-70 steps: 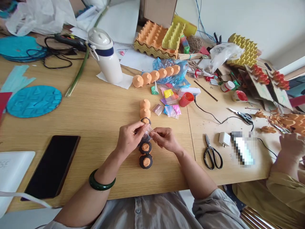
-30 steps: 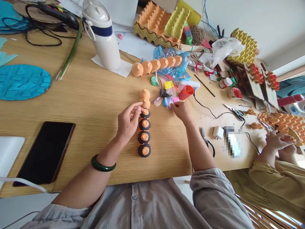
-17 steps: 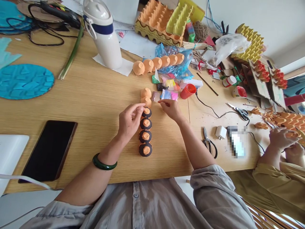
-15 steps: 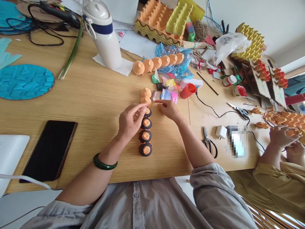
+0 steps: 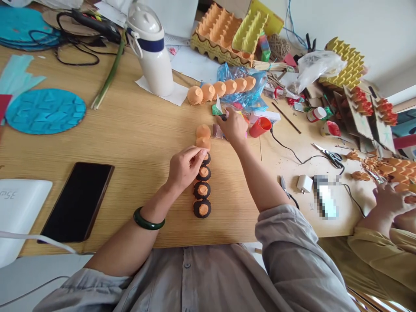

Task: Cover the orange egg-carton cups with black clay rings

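Observation:
A strip of orange egg-carton cups (image 5: pixel 203 131) runs down the table in front of me; several of its nearer cups carry black rings (image 5: pixel 202 190) around their orange tips. My left hand (image 5: pixel 186 167) is pinched at the upper black-ringed cup, and what its fingertips hold, if anything, is too small to name. Farther off, my right hand (image 5: pixel 232 124) reaches into the small colored packets, its fingertips at a black packet (image 5: pixel 223 117). A brown packet (image 5: pixel 218 131) lies beside the strip. Behind them, a second orange strip (image 5: pixel 219 89) rests partly on blue plastic.
A white thermos (image 5: pixel 152 56) stands at the back left. A red cup (image 5: pixel 260 127) is right of my right hand. Scissors (image 5: pixel 328 154), a charger (image 5: pixel 304 183) and phones lie around. At the right, another person's hands (image 5: pixel 388 201) work on orange carton.
My right hand has moved away from the strip, forward to the packets. My left hand stays at the strip, its fingers drawn closer together. The view has shifted slightly.

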Motion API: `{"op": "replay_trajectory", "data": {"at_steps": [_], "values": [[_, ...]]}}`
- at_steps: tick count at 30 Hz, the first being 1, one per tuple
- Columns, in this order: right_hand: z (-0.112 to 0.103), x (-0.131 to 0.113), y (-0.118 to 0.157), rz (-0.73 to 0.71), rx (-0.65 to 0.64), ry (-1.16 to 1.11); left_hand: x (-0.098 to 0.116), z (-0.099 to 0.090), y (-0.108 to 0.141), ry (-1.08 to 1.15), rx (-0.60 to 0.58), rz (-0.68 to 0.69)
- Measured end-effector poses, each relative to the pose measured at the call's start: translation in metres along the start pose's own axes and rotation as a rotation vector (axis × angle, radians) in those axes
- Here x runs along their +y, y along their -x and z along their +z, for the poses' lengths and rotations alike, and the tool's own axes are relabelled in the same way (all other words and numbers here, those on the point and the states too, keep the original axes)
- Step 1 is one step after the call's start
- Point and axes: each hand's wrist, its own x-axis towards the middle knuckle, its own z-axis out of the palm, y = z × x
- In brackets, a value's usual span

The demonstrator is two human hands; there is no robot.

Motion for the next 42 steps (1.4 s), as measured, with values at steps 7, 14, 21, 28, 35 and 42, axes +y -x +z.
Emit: {"op": "replay_trajectory", "data": {"at_steps": [7, 14, 21, 28, 35, 42], "values": [[0.011, -0.016, -0.032, 0.049, -0.001, 0.135, 0.000, -0.004, -0.004, 0.070, 0.065, 0.008], [-0.009, 0.011, 0.012, 0.077, 0.046, -0.229, -0.003, 0.001, -0.002, 0.184, 0.106, -0.095], [-0.015, 0.044, 0.099, 0.158, -0.360, -1.500, 0.003, 0.001, 0.002, 0.099, 0.125, 0.057], [0.007, 0.047, 0.139, 0.088, -0.415, -1.558, 0.011, 0.004, 0.006, -0.109, 0.096, 0.348], [0.008, 0.036, 0.166, 0.036, -0.286, -1.423, 0.011, 0.011, 0.010, -0.133, 0.034, 0.389], [0.006, 0.034, 0.166, -0.006, -0.305, -1.489, 0.012, 0.011, 0.010, -0.094, 0.123, 0.368]]}}
